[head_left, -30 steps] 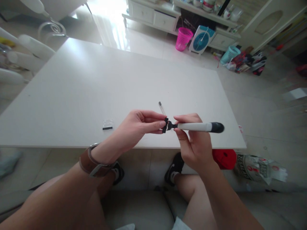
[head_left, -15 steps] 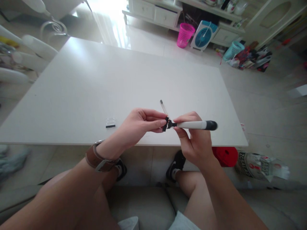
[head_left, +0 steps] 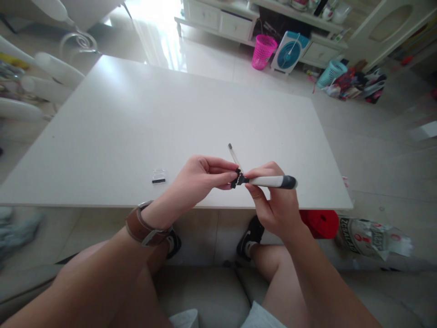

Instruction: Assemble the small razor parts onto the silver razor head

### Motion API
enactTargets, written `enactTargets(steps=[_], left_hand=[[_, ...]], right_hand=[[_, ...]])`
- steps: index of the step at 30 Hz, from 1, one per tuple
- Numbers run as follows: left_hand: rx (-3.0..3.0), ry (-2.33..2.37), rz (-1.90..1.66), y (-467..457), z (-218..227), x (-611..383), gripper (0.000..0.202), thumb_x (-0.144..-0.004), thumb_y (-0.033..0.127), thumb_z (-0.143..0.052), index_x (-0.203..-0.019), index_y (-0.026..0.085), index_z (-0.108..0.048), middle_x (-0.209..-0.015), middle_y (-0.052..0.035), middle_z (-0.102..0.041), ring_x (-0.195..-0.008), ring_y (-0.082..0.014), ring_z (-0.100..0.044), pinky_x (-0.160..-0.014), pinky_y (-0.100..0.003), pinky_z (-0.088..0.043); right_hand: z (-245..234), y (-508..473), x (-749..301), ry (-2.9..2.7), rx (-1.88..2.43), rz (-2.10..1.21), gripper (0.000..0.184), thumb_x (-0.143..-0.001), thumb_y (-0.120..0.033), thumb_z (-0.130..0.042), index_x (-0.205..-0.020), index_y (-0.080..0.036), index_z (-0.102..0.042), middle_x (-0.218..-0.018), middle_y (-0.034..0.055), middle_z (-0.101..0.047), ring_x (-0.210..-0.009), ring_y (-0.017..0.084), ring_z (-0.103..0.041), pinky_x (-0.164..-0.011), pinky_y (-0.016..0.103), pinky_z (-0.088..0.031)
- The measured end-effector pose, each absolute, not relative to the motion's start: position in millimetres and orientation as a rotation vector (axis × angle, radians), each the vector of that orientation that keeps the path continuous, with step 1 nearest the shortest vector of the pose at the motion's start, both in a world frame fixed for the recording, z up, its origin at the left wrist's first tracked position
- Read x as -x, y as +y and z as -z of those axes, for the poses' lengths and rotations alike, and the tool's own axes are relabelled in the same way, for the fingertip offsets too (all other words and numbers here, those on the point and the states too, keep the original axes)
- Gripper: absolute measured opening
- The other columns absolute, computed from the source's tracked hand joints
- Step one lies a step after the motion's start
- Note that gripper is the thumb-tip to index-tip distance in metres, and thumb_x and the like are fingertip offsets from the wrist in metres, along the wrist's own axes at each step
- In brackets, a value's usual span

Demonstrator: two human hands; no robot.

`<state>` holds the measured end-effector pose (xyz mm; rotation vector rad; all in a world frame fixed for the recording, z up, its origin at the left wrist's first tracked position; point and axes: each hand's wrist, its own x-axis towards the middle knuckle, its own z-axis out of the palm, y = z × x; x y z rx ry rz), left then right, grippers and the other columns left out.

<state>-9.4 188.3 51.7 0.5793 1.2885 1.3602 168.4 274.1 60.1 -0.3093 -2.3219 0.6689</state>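
Over the table (head_left: 191, 114), the left hand (head_left: 206, 175) is pinching a black head (head_left: 235, 181), the right hand (head_left: 278, 202) a white-and-black handle (head_left: 268, 181), seemingly for alignment.

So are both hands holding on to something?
Yes, the left hand pinches a black piece and the right hand holds a white-handled tool.

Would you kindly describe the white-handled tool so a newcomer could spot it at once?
Start at the white table, then find the right hand over its near edge. The white-handled tool is pinched there, thick with a rounded black end, unlike the thin clear stick nearby.
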Motion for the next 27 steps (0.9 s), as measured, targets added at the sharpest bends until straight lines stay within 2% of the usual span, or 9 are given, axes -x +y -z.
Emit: enactTargets(steps=[3,8,13,20,27], left_hand=[[-0.594,1.303,-1.364,188.1,-50.3,8.8,0.024,-0.075,0.025,-0.088,-0.097,0.014,-0.083,-0.084,-0.007,-0.082,-0.075,-0.015,-0.075,-0.072,-0.024,-0.063],[-0.655,1.297,-1.361,187.0,-50.9,10.1,0.038,-0.078,0.028,-0.086,-0.113,0.015,-0.076,-0.079,-0.0061,-0.082,-0.074,-0.0159,-0.075,-0.07,-0.026,-0.062],[-0.666,1.339,-1.368,186.0,-54.1,9.3,0.031,-0.078,0.022,-0.084,-0.106,0.014,-0.074,-0.075,-0.0049,-0.081,-0.067,-0.014,-0.072,-0.066,-0.024,-0.059],[-0.674,1.391,-1.393,186.2,-53.5,8.6,0.027,-0.079,0.021,-0.082,-0.103,0.014,-0.072,-0.077,-0.0063,-0.081,-0.071,-0.016,-0.074,-0.067,-0.025,-0.059],[-0.697,1.41,-1.381,185.8,-55.6,10.6,0.032,-0.08,0.026,-0.083,-0.107,0.015,-0.071,-0.08,-0.0072,-0.082,-0.074,-0.0181,-0.076,-0.071,-0.028,-0.061]], right_hand=[[-60.3,273.1,-168.1,-2.342,0.308,-0.675,0.02,-0.099,-0.01,-0.059,-0.112,-0.025,-0.06,-0.095,0.0034,-0.063,-0.085,0.019,-0.06,-0.072,0.032,-0.052],[-59.9,274.0,-168.5,-2.347,0.293,-0.69,0.019,-0.099,-0.009,-0.058,-0.112,-0.024,-0.06,-0.096,0.0035,-0.063,-0.085,0.018,-0.061,-0.073,0.032,-0.052],[-59.1,274.6,-168.5,-2.365,0.283,-0.694,0.019,-0.1,-0.009,-0.058,-0.112,-0.023,-0.061,-0.097,0.0043,-0.064,-0.086,0.018,-0.061,-0.074,0.031,-0.053],[-57.4,274.2,-167.2,-2.369,0.276,-0.673,0.018,-0.099,-0.009,-0.059,-0.11,-0.023,-0.061,-0.094,0.0038,-0.065,-0.083,0.018,-0.063,-0.072,0.03,-0.053],[-53.5,273.0,-166.4,-2.298,0.346,-0.636,0.017,-0.099,-0.012,-0.06,-0.11,-0.025,-0.062,-0.095,0.0044,-0.067,-0.083,0.02,-0.063,-0.07,0.033,-0.054]])
